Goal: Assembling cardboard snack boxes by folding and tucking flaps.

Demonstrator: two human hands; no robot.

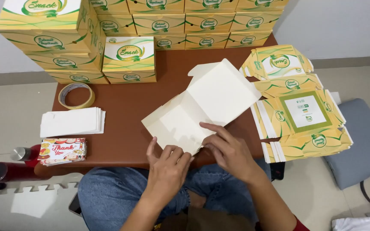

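The table (129, 107) was dark reddish brown. The flat unfolded box (202, 107) showed a plain cream inside. The stacked boxes (129, 60) were yellow and white with green curved lines. The pile of flat cartons (300, 111) had the same yellow and green pattern. The tape roll (76, 96) was pale yellow. The napkins (71, 122) were white. The cards (63, 150) were colourful with red letters. The jeans (108, 192) were blue.

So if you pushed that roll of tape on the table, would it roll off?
Probably not: the roll of tape lies flat on its side on the brown table, so it would likely slide. It looks light, being a thin, hollow ring. Stood on edge, it might roll.
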